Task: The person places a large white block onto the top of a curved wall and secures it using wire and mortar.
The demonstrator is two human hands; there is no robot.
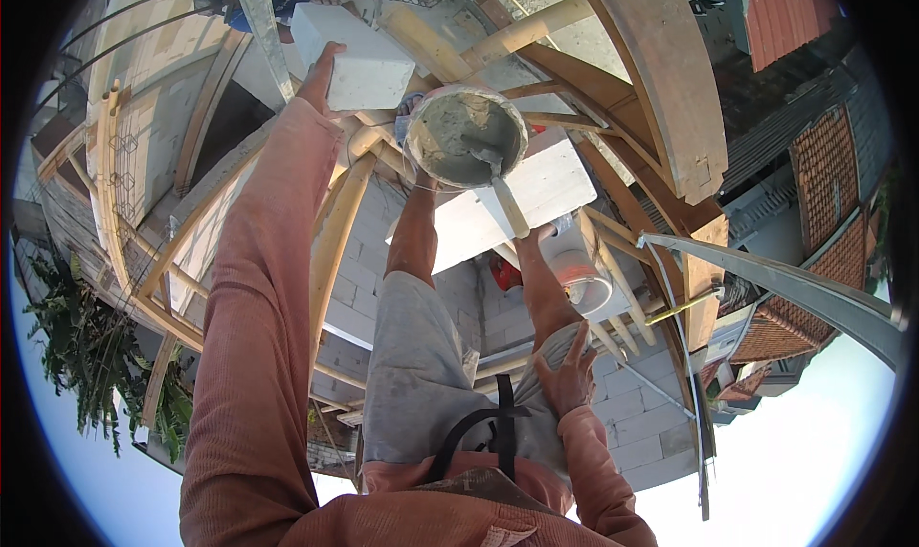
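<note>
My left hand (324,72) grips the left side of a white building block (362,61) at the upper left, at the end of my outstretched arm. Fingers spread, my right hand (569,371) lies on my right thigh, over the grey shorts. Between my feet stands a bucket (431,156) of grey wet mortar (459,126). A trowel (507,202) rests in it, blade in the mortar and handle leaning over the near rim. Partly hidden under the bucket is a long white block surface (560,183).
Another person (278,0) is beyond the held block. Wooden poles (335,250) and curved-looking boards (661,88) surround me. Lower down are a second bucket (584,287) and a grey block wall (632,403). A metal bar (795,274) juts in from the right. Tiled roofs (823,174) lie beyond.
</note>
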